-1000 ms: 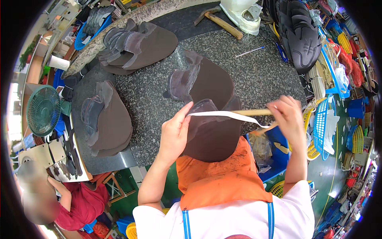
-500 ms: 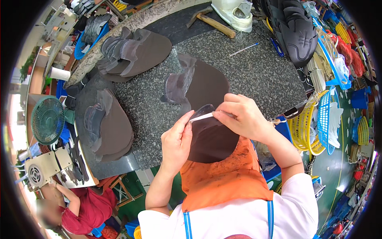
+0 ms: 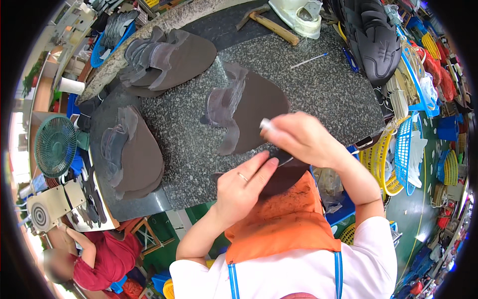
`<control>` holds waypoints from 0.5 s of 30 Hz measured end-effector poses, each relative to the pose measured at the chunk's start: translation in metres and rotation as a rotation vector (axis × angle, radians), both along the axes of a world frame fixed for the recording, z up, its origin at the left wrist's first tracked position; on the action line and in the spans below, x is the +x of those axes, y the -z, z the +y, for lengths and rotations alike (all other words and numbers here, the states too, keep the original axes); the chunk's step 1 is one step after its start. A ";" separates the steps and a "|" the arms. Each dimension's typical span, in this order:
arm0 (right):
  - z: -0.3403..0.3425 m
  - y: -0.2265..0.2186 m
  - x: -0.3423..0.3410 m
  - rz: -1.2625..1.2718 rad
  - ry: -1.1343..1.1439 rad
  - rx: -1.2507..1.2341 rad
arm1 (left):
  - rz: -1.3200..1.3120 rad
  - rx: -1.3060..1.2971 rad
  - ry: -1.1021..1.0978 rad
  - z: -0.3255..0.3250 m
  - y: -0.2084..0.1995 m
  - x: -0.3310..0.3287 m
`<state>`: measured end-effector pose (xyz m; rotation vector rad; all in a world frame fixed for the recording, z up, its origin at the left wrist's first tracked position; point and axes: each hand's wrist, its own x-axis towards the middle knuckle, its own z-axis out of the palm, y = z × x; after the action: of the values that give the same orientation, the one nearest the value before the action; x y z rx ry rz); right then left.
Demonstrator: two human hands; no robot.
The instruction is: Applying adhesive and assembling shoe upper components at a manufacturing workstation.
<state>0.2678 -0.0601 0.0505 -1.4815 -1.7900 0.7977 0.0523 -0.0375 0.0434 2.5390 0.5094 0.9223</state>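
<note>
My left hand point(image 3: 243, 187) presses its fingers on a dark brown shoe-upper piece point(image 3: 279, 182) at the table's near edge, partly over my orange apron point(image 3: 284, 224). My right hand point(image 3: 303, 137) is closed above that piece, pinching a small white strip point(image 3: 266, 123) whose end pokes out past the fingertips. The hand is slightly blurred. A thin pale line runs along the held piece beside my left fingertips. Just beyond my hands, another dark upper piece point(image 3: 261, 107) with a wavy grey edge lies flat on the speckled stone tabletop point(image 3: 189, 129).
Two stacks of similar uppers, the far stack point(image 3: 191, 55) and the near stack point(image 3: 142, 159), lie to the left. A hammer point(image 3: 276, 30), a white shoe form point(image 3: 298, 15), a pen point(image 3: 308, 61) and black uppers point(image 3: 381, 55) sit farther back. A co-worker point(image 3: 107, 259) is at lower left.
My right hand has lifted away from the held piece, with the white strip now bunched in its fingers. My left hand has shifted right and turned over onto the piece.
</note>
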 end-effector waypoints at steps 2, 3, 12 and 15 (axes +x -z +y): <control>0.016 -0.004 0.004 0.079 -0.289 -0.372 | -0.091 0.090 -0.054 0.003 0.021 0.005; 0.024 0.001 0.004 0.074 -0.292 -0.370 | -0.181 0.174 -0.105 0.004 0.032 0.008; 0.026 0.032 -0.012 -0.114 -0.018 0.323 | 0.287 0.246 -0.114 0.007 0.043 0.020; -0.009 0.025 -0.026 -0.233 -0.140 0.378 | 0.299 0.140 -0.079 0.001 0.045 0.010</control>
<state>0.2422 -0.0694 0.0255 -1.2467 -2.0985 0.3310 0.0625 -0.0361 -0.0019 2.8214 0.6563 0.6240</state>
